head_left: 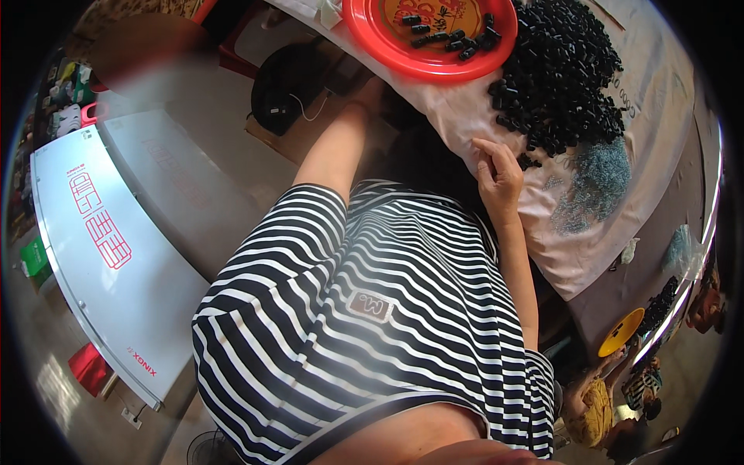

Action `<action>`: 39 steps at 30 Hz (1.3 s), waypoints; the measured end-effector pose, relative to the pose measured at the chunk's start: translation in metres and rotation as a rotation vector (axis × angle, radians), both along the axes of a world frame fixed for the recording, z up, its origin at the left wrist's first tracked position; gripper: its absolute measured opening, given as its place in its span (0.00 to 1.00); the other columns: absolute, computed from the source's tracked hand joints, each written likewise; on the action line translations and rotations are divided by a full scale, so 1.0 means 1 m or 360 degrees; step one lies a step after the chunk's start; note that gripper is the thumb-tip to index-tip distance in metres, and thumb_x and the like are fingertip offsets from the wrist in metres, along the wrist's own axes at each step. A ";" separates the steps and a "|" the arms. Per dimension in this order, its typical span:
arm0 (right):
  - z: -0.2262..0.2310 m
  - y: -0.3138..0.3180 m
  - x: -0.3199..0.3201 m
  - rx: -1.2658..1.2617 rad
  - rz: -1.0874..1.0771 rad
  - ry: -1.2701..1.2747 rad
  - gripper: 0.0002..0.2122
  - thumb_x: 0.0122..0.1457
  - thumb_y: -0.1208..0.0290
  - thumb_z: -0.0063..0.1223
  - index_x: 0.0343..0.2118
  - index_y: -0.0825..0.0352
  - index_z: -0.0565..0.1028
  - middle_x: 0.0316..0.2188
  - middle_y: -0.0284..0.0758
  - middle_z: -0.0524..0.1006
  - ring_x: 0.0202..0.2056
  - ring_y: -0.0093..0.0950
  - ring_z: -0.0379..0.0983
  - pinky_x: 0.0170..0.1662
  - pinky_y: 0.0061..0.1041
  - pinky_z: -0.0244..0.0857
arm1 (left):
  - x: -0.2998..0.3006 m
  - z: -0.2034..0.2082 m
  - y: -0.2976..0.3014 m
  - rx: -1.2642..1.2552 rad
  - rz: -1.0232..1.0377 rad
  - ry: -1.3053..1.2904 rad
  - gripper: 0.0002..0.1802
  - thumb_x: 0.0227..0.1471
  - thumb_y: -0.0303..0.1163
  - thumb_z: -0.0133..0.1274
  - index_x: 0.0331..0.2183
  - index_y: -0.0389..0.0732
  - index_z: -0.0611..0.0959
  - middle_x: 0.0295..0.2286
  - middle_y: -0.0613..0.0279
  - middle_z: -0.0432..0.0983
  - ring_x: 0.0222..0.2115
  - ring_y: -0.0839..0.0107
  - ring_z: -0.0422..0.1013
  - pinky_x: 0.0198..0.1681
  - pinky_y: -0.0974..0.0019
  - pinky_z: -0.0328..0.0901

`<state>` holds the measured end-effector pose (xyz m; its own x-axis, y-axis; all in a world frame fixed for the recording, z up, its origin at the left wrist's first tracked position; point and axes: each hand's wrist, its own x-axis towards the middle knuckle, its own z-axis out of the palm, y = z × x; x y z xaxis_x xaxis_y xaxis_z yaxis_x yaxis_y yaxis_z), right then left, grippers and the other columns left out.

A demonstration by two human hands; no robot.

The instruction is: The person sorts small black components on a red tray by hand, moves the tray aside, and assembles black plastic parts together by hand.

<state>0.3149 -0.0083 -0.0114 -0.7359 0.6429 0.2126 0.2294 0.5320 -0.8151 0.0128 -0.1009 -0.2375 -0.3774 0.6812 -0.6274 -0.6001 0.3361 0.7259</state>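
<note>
My right hand (500,174) rests at the near edge of a cloth-covered table (542,256). Its fingers are loosely bent and a little apart, with nothing visible in them. Just beyond it is a large heap of small black cylindrical parts (562,77). A scatter of tiny blue-grey pieces (593,186) lies to its right. My left hand (373,94) is low beside the table edge, in shadow, and its fingers cannot be made out. Close to it are a dark flat box-like thing (345,76) and a white cable (311,116).
A red round tray (364,48) on the table holds several black parts. A rounded black object (275,93) stands left of the table. A long white-lidded appliance (108,256) is at far left. People (597,407) and a yellow dish (620,333) appear at lower right.
</note>
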 end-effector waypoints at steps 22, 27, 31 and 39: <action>0.002 -0.002 0.004 -0.0053 -0.0009 0.0007 0.15 0.49 0.86 0.55 0.40 0.66 0.78 0.28 0.35 0.75 0.22 0.26 0.69 0.27 0.24 0.64 | 0.021 0.263 0.037 -0.0055 -0.0520 0.2955 0.23 0.52 0.33 0.61 0.48 0.35 0.75 0.42 0.48 0.73 0.44 0.58 0.72 0.48 0.58 0.68; 0.004 -0.002 0.000 -0.0002 -0.0055 -0.0005 0.15 0.49 0.86 0.55 0.40 0.66 0.78 0.28 0.35 0.74 0.22 0.28 0.70 0.27 0.25 0.65 | 0.016 0.241 0.062 -0.0171 -0.0803 0.2672 0.31 0.46 0.31 0.66 0.50 0.37 0.73 0.42 0.48 0.69 0.48 0.50 0.68 0.51 0.54 0.66; 0.002 0.000 0.001 0.0006 -0.0048 0.0011 0.15 0.48 0.86 0.55 0.40 0.65 0.78 0.28 0.35 0.75 0.22 0.29 0.70 0.27 0.26 0.66 | 0.021 0.234 0.082 0.0155 -0.0730 0.2558 0.35 0.46 0.40 0.66 0.52 0.37 0.72 0.46 0.47 0.68 0.50 0.49 0.66 0.55 0.52 0.62; 0.004 -0.002 0.001 0.0001 -0.0055 0.0005 0.15 0.48 0.86 0.54 0.40 0.65 0.78 0.28 0.36 0.75 0.23 0.29 0.71 0.27 0.26 0.66 | 0.007 0.216 0.123 0.0825 -0.1015 0.2757 0.46 0.53 0.57 0.56 0.64 0.47 0.60 0.63 0.56 0.57 0.63 0.53 0.53 0.67 0.49 0.44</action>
<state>0.3161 -0.0101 -0.0075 -0.7127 0.6677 0.2152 0.2449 0.5244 -0.8155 0.0201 0.0221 -0.0217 0.0699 0.9202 0.3852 0.8897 -0.2321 0.3932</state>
